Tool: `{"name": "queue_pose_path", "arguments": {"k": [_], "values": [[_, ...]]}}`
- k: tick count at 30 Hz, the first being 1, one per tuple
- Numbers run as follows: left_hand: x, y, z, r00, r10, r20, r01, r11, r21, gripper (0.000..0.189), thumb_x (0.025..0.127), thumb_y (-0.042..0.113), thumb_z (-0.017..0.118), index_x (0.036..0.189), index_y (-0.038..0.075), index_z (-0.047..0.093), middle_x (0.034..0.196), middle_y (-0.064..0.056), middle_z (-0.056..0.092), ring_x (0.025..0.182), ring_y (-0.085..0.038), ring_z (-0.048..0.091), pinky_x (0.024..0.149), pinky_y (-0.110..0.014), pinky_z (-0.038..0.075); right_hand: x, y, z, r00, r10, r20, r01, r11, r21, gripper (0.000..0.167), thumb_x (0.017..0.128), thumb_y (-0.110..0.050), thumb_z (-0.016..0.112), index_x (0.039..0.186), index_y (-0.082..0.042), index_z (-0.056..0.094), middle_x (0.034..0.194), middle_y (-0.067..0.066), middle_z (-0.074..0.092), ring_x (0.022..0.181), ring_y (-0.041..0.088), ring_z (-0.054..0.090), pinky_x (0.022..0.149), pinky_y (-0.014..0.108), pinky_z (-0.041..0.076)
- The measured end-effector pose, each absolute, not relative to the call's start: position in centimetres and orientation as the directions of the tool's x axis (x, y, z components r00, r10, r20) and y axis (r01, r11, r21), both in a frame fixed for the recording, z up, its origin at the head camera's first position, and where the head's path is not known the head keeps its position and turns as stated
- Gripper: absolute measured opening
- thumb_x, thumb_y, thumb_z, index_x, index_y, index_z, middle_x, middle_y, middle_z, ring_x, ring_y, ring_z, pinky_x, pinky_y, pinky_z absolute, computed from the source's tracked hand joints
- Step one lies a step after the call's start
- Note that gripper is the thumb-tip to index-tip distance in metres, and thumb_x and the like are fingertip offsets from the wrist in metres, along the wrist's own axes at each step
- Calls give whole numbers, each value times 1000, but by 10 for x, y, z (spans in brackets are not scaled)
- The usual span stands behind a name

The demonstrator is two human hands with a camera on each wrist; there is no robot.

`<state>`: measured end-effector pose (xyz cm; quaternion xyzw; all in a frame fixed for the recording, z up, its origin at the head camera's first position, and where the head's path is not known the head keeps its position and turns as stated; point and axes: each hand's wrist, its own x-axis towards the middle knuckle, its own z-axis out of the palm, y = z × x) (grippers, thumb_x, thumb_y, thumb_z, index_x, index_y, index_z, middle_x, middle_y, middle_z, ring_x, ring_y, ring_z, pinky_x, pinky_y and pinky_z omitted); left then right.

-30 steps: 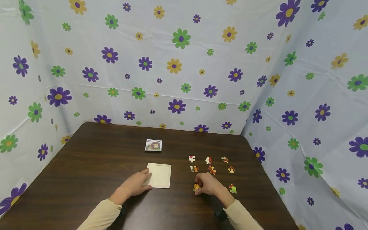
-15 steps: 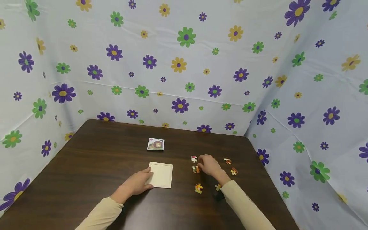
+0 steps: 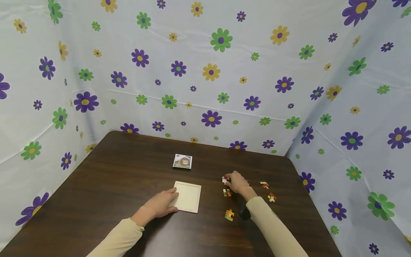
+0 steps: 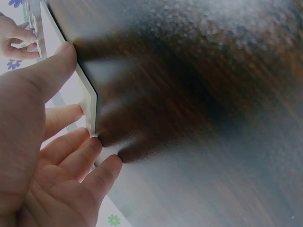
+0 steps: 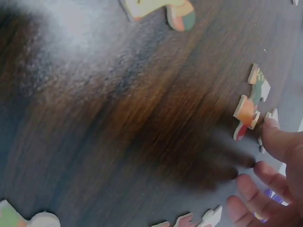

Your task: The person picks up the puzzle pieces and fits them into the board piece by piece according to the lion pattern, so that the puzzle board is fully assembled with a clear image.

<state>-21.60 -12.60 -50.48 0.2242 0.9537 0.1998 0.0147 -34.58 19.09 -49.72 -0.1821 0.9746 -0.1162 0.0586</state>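
My left hand holds a square wooden puzzle tray flat on the table by its near left corner. In the left wrist view the thumb lies along one edge and the fingers reach round another. My right hand is over the puzzle pieces, thumb and fingertips at a white and pink puzzle piece. In the right wrist view the thumb touches this piece. An orange and green puzzle piece lies just nearer, and a yellow puzzle piece nearer still. My right hand and sleeve hide other pieces.
A small picture card with a cartoon lion lies behind the tray. Two puzzle pieces lie right of my right hand: a red and white piece and an orange one. Flowered cloth hangs behind the dark wooden table.
My right hand has left the yellow piece, passed over the back pieces and come left to the white and pink one. The left hand stays at the tray. The head view has shifted slightly.
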Motion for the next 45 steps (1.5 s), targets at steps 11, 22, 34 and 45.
{"name": "queue_pose_path", "arguments": {"k": [11, 22, 34, 45], "values": [[-217, -129, -506, -904, 421, 69, 413, 822, 393, 51, 82, 23, 77, 121, -5, 61, 134, -27, 51, 113, -42, 57, 91, -50, 47, -349, 182, -493, -934, -357, -11, -333, 882, -334, 21, 85, -9, 73, 95, -6, 54, 83, 6, 55, 73, 20, 52, 66, 38, 45], [-213, -134, -514, -911, 404, 81, 403, 834, 376, 52, 80, 27, 78, 119, -3, 62, 132, -29, 50, 115, -41, 56, 87, -51, 49, -336, 133, -477, -874, -476, 101, -445, 698, -562, 3, 87, -2, 67, 90, -2, 65, 75, 3, 62, 62, 12, 52, 57, 26, 45], [-220, -125, -514, -900, 433, 52, 420, 828, 372, 62, 83, 30, 75, 125, -10, 55, 136, -25, 49, 117, -39, 54, 94, -48, 46, -320, 76, -491, -888, -456, -57, -255, 593, -764, 8, 82, -5, 73, 85, -1, 67, 63, 2, 62, 54, 21, 62, 47, 21, 42], [-225, -121, -512, -876, 472, 100, 472, 798, 375, 46, 81, 31, 77, 106, -5, 62, 127, -24, 55, 101, -36, 62, 82, -45, 51, -317, 65, -503, -901, -423, -97, -200, 603, -772, 10, 81, -7, 75, 85, -2, 67, 64, -1, 62, 48, 8, 51, 43, 21, 39]]}}
